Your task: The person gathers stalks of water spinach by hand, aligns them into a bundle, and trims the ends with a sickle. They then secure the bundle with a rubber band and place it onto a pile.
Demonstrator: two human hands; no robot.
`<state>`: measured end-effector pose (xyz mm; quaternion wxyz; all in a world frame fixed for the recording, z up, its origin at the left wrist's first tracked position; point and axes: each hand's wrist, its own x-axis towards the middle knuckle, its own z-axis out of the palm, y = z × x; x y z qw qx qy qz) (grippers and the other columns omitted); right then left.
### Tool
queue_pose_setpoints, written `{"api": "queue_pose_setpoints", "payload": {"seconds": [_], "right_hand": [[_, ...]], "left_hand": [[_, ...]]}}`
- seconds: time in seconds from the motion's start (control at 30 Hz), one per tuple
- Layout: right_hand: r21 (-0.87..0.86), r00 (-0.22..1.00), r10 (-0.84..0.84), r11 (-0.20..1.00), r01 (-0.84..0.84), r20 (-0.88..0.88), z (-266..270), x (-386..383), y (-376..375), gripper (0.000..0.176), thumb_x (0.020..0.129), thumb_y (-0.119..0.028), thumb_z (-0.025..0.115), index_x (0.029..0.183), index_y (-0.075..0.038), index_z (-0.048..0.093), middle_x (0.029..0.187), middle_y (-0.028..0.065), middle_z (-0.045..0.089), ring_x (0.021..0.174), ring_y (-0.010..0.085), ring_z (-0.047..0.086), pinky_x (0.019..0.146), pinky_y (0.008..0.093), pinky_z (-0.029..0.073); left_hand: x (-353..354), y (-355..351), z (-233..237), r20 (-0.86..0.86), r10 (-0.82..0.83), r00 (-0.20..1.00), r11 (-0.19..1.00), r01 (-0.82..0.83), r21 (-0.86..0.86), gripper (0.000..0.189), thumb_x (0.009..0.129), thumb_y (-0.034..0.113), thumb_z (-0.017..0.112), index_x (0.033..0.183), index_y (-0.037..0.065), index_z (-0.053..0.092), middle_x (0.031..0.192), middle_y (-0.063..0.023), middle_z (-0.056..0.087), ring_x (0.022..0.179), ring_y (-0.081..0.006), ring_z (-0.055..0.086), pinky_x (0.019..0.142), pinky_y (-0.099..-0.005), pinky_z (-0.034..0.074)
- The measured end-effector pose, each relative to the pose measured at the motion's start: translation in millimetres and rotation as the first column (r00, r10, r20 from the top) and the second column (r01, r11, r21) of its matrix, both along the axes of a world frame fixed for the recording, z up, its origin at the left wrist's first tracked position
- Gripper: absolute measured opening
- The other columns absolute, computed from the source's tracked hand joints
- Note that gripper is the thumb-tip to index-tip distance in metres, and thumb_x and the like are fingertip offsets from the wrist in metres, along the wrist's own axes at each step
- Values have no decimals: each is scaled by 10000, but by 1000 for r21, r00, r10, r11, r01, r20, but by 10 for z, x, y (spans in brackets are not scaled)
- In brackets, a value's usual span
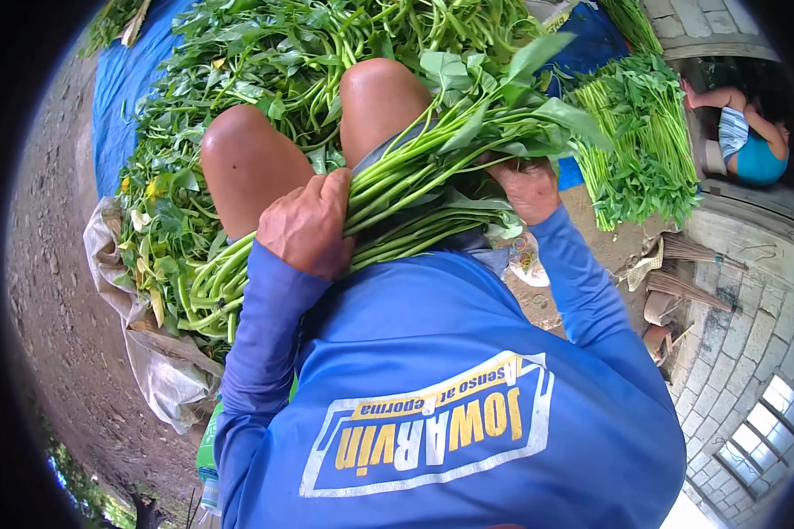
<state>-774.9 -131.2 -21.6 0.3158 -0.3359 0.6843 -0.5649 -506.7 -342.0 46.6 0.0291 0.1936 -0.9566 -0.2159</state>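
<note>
My left hand (pixel 305 226) is wrapped round the stems of a bunch of water spinach (pixel 406 176) lying across my lap. Its cut ends stick out to the left, over my sleeve. At the leafy end, my right hand (pixel 529 189) is closed on stems, with its fingertips partly hidden under the leaves. More stems (pixel 423 231) lie beneath the bunch, against my blue shirt. Beyond and left of my knees spreads a large heap of loose water spinach (pixel 265 62), with some yellowed leaves at its left side.
Neatly stacked greens (pixel 640 141) stand at the right. A blue tarp (pixel 115 115) and a pale sack (pixel 163 370) edge the heap. Rubber bands (pixel 527 261) lie on something white near my right forearm. Stick brooms (pixel 692 291) rest by the block wall; another person (pixel 754 145) sits at far right.
</note>
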Motion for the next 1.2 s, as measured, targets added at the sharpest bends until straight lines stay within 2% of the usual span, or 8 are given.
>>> {"api": "queue_pose_setpoints", "payload": {"seconds": [0.3, 0.43, 0.47, 0.53, 0.63, 0.77, 0.93, 1.2], "right_hand": [[54, 966, -202, 976, 213, -162, -837, -260, 396, 432, 890, -187, 788, 1282, -45, 674, 1209, 92, 714, 1117, 237, 667, 1002, 394, 525], [691, 790, 346, 711, 130, -506, -1211, -1820, 1347, 431, 909, -161, 652, 1325, -51, 667, 1226, 101, 705, 1078, 259, 677, 960, 385, 551], [723, 689, 279, 463, 513, -668, -105, -1412, 947, 446, 893, -107, 690, 1331, -27, 659, 1227, 118, 706, 1053, 234, 678, 929, 363, 545], [83, 463, -295, 765, 638, -836, 1037, -1450, 1117, 392, 978, -104, 631, 1348, 18, 603, 1293, 198, 684, 1121, 300, 691, 1005, 392, 542], [-338, 758, -349, 924, 179, -551, 2270, 114, -80, 326, 1021, -168, 619, 1266, 44, 588, 1244, 200, 639, 1124, 271, 658, 1016, 373, 521], [-51, 892, 407, 913, -405, 199, 1160, 1274, -1521, 406, 915, -422, 768, 1018, -39, 681, 862, 81, 662, 854, 211, 638, 747, 347, 511], [307, 422, 832, 532, -789, -359, 532, 1522, -1503, 745, 818, -626, 798, 1193, -13, 601, 1086, 184, 625, 1017, 342, 655, 891, 439, 528], [572, 245, 937, 348, -743, -251, 689, 1607, -1568, 892, 718, -591, 852, 1321, -7, 550, 1210, 226, 591, 1147, 432, 622, 979, 497, 521]], "left_hand": [[275, 102, 155, -48, -135, 990, 982, 140, 128, 507, 955, 345, 702, 1394, 102, 630, 1388, -199, 616, 1145, -378, 658, 961, -461, 533], [392, 179, 85, -15, -103, 995, 987, 104, 120, 502, 958, 325, 699, 1424, 160, 614, 1444, -170, 583, 1161, -359, 654, 955, -476, 524], [396, 184, 83, -23, -109, 994, 988, 111, 109, 500, 955, 323, 701, 1422, 165, 614, 1444, -156, 586, 1156, -351, 654, 952, -474, 524], [397, 220, 93, -35, -111, 993, 990, 114, 87, 497, 949, 318, 704, 1418, 177, 613, 1444, -130, 592, 1144, -335, 655, 947, -469, 524], [369, 265, 113, -37, -126, 991, 991, 127, 46, 497, 934, 323, 715, 1403, 194, 610, 1413, -91, 612, 1124, -311, 655, 931, -462, 526], [413, 273, 72, -94, -151, 984, 988, 152, 2, 528, 891, 343, 753, 1366, 174, 597, 1308, -97, 639, 1090, -322, 653, 914, -460, 529], [1305, 108, 189, 96, 272, 957, 958, -279, 63, 807, 648, 290, 916, 1318, 30, 548, 1283, -197, 618, 1111, -402, 637, 947, -484, 518], [1429, 28, -90, 317, 237, 918, 931, -307, 195, 670, 623, 249, 898, 1172, 102, 545, 932, -174, 709, 883, -405, 709, 722, -503, 553]]}}
